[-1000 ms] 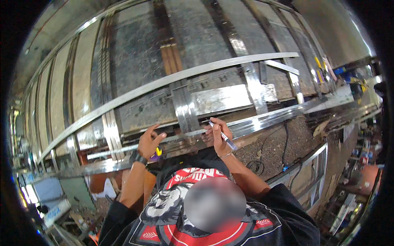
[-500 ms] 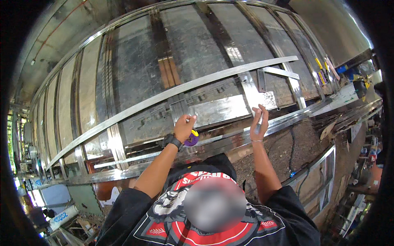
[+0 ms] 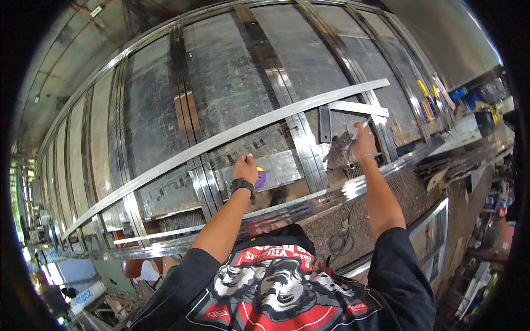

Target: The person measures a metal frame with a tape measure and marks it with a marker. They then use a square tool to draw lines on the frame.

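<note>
Workshop interior, daylight. Large metal frame (image 3: 232, 83) of polished steel strips fills the upper view, laid over dull grey sheet panels (image 3: 221, 71). Long diagonal steel bar (image 3: 221, 140) crosses the frame from lower left to upper right. Concrete wall (image 3: 61, 49) at upper left, with a thin red conduit near the top edge. Gravelly floor (image 3: 353, 220) below the frame's near edge. Cluttered bench (image 3: 475, 105) with blue and yellow items at the right edge. Bright reflections along the near steel rail (image 3: 309, 201).

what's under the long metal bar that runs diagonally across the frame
Under the long metal bar lie upright steel strips and grey sheet panels. Where it crosses them, their surface is covered. The left hand rests just below.
</note>
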The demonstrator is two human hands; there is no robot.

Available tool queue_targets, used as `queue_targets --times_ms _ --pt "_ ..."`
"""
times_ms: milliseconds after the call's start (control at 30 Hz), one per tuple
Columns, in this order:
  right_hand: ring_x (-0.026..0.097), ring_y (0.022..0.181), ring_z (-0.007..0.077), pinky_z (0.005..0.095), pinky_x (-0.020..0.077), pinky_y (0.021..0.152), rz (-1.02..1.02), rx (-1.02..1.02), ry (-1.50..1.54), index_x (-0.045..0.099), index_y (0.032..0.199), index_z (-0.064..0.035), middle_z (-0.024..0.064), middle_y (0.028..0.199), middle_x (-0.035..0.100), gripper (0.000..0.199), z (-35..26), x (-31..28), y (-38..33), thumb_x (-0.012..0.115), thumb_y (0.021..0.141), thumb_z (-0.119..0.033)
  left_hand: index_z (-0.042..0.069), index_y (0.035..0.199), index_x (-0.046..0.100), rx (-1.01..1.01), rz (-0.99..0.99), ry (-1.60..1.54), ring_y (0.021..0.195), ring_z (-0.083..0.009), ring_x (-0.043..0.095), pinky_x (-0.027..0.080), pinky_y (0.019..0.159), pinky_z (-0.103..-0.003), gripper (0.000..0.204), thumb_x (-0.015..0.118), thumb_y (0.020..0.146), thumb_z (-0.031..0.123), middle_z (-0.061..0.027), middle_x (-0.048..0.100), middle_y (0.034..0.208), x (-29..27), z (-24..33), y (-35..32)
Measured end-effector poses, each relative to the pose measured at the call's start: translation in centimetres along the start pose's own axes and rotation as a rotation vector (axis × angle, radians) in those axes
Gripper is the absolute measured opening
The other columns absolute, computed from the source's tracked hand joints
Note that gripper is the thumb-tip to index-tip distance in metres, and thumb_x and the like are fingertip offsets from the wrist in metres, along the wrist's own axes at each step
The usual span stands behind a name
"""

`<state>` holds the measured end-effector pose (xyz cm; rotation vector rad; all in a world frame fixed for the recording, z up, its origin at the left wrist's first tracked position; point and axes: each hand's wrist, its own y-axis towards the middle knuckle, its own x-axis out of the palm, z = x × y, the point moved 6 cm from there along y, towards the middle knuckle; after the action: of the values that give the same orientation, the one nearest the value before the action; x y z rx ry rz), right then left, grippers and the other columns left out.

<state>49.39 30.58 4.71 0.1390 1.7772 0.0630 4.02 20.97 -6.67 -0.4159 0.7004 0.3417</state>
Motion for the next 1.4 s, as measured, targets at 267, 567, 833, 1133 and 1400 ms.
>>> queue_targets --times_ms 267,567,833,1133,1400 --pt "0.064 0.109 0.0479 0.0547 0.0523 0.093 -0.020 -0.113 -0.118 0.052 0.125 -0.0108 0.0214 0.112 0.065 0.057 3.9 2.5 9.6 0.075 0.074 0.000 0.001 0.130 0.061 0.031 0.158 -0.141 0.124 -0.0316 0.062 0.051 0.102 -0.042 0.038 0.071 0.099 0.020 -0.0183 0.065 0.132 -2.0 -1.5 -3.6" --pt "0.065 0.109 0.0428 0.0552 0.0480 0.093 -0.043 -0.256 -0.162 0.052 0.117 -0.0169 0.0139 0.105 0.067 0.050 9.3 4.5 12.9 0.073 0.075 0.002 -0.003 0.120 0.070 0.578 -0.736 -0.372 0.110 -0.0281 0.072 0.055 0.099 -0.042 0.028 0.059 0.105 0.018 -0.0165 0.075 0.115 -27.8 18.3 -16.5" --pt "0.064 0.104 0.0502 0.0550 0.0505 0.086 -0.209 -0.216 0.068 0.049 0.112 -0.0117 0.0209 0.103 0.066 0.045 11.9 2.1 12.0 0.080 0.080 -0.016 -0.002 0.120 0.071 1.378 -0.859 -0.267 0.109 -0.0258 0.072 0.055 0.099 -0.039 0.027 0.061 0.104 0.017 -0.0143 0.075 0.114 -37.9 32.1 -26.5" --pt "0.067 0.095 0.0406 0.0475 0.0520 0.082 0.011 -0.121 0.142 0.057 0.116 -0.0066 0.0184 0.101 0.068 0.044 11.6 -5.5 1.1 0.082 0.082 -0.017 -0.001 0.119 0.072 1.451 -0.803 -0.241 0.108 -0.0232 0.071 0.055 0.097 -0.037 0.025 0.062 0.104 0.017 -0.0119 0.075 0.113 -40.5 31.7 -28.7" --pt "0.054 0.086 0.0176 0.0324 0.0486 0.076 0.294 0.120 0.310 0.051 0.109 -0.0017 0.0056 0.095 0.056 0.043 11.6 -6.5 -9.3 0.085 0.089 -0.017 0.000 0.119 0.073 1.466 -0.697 -0.270 0.107 -0.0209 0.071 0.055 0.097 -0.035 0.024 0.064 0.104 0.016 -0.0098 0.075 0.112 -46.3 24.8 -31.1"
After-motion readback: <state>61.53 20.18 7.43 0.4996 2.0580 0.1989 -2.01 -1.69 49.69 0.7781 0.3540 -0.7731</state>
